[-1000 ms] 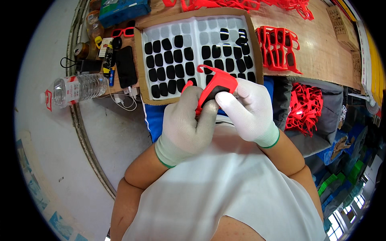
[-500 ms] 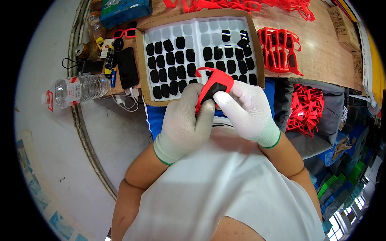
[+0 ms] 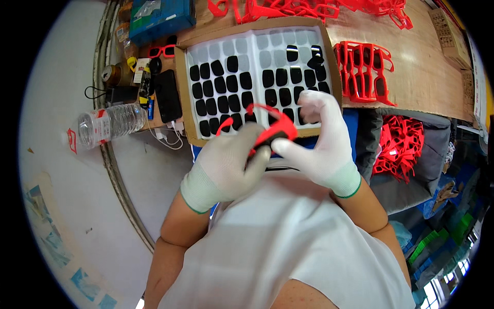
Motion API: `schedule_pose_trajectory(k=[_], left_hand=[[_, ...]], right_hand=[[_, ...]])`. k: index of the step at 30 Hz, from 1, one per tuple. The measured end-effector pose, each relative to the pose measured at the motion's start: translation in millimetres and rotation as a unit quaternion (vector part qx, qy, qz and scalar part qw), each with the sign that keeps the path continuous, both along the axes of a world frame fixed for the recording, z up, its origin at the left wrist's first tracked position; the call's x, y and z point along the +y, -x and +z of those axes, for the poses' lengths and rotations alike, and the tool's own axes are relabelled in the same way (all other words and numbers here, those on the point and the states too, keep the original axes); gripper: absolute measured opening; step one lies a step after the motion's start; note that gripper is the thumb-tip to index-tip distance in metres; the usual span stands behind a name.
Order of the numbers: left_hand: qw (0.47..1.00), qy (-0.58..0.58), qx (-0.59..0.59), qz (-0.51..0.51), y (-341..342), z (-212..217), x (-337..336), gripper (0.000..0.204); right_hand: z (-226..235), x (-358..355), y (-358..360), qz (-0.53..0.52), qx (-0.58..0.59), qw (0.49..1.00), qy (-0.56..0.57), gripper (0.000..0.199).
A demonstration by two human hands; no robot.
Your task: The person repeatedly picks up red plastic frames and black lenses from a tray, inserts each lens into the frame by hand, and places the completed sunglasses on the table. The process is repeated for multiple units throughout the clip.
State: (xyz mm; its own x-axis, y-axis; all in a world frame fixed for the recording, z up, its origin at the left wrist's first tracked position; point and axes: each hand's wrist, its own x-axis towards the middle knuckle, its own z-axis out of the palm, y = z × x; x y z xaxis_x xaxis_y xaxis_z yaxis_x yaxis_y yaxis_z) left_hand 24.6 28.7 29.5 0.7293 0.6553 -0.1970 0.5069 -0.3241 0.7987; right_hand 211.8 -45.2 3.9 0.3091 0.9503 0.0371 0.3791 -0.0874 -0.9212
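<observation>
so compared with a second ago the red glasses frame [image 3: 270,129] sits a bit lower and closer to the body, and it's turned more side-on, so the front of the frame now runs across between the two gloves rather than sticking up. the left hand [image 3: 226,167] is closed around the left end of it, fingers wrapped under and the thumb on top. the right hand [image 3: 316,147] has shifted too: its fingers curl over the right end and its thumb tip presses on what looks like a dark lens [image 3: 267,139] sitting in the frame opening. can't tell if that lens is fully seated or just resting there, the gloves hide the edge.

my read is the lens is mid press-in, so this frame is near done on that side but not finished.

everything else looks the same as before: the cardboard tray [image 3: 180,87] with rows of dark lenses is just beyond the hands on the worktop [image 3: 422,67], roughly half its pockets filled, a row of red frames [image 3: 363,69] stands to its right, a loose heap of red frames [image 3: 401,144] lies lower right, and the water bottle [image 3: 110,123] lies on its side to the left.
</observation>
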Motion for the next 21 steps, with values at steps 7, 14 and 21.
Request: schedule_pose_trajectory(k=[7,14,21], left_hand=[[0.991,0.129,0.042,0.006,-35,-32,88,0.033],[0.914,-0.119,0.325,0.212,-38,-183,153,0.054],[0.951,-0.095,0.211,0.205,-36,-173,151,0.040]], right_hand=[[-17,-12,-39,0.196,0.099,0.976,-0.010,0.020],[1,-21,-48,0.021,0.384,0.909,0.160,0.031],[-2,-20,-43,0.012,0.403,0.892,0.204,0.032]])
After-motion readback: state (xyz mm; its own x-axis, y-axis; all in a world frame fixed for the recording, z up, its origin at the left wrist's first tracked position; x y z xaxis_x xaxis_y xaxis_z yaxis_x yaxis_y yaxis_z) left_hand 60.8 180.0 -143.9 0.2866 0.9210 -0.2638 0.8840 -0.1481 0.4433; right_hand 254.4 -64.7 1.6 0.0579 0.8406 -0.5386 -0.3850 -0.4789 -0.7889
